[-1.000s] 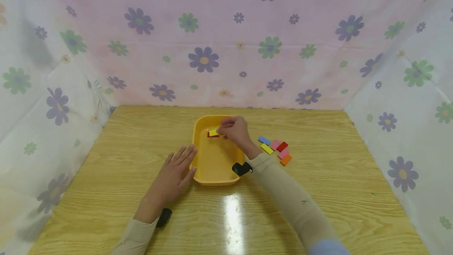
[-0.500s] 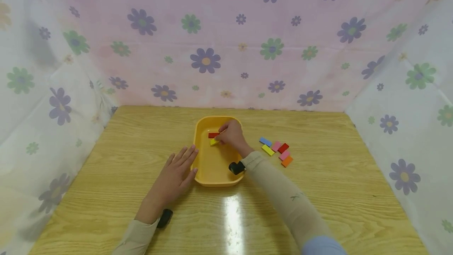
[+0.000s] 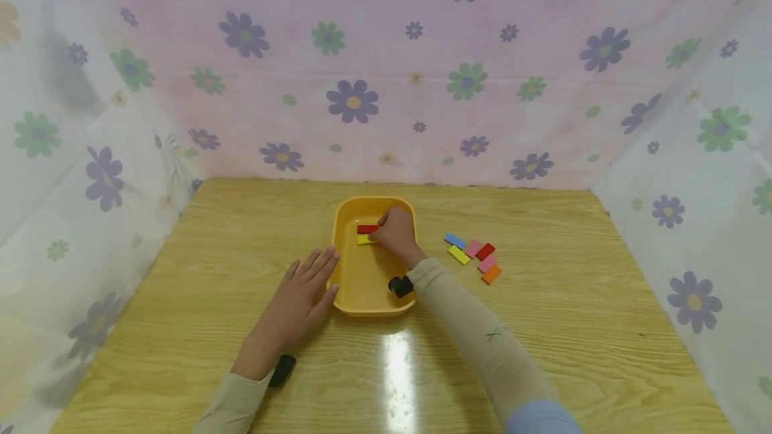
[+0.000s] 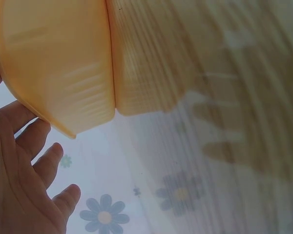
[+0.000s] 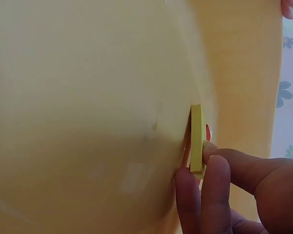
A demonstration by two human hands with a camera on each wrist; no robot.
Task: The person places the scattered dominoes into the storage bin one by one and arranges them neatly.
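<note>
My right hand (image 3: 397, 233) reaches into the orange-yellow plastic tray (image 3: 364, 290) and pinches a flat yellow domino-like block (image 5: 197, 139) by one end, between thumb and fingers. In the head view that block lies low over the tray floor, just on the near side of a red block (image 3: 366, 228) and roughly parallel to it. The fingers cover the right ends of both. Along the tray's left side rests my left hand (image 3: 299, 300), its fingers extended; in the left wrist view, its fingertips (image 4: 45, 126) touch the tray's rim.
On the wooden table (image 3: 543, 327), to the right of the tray, lies a loose group of blocks: a blue one (image 3: 455, 241), a yellow one (image 3: 459, 254), a red one (image 3: 485, 251), two pink ones and an orange one (image 3: 491, 274). A flowered cloth (image 3: 386, 86) surrounds the table's back and sides.
The right hand has brought the yellow block from above the red block toward the near side and turned it roughly parallel beside it. The left hand keeps its place at the tray.
</note>
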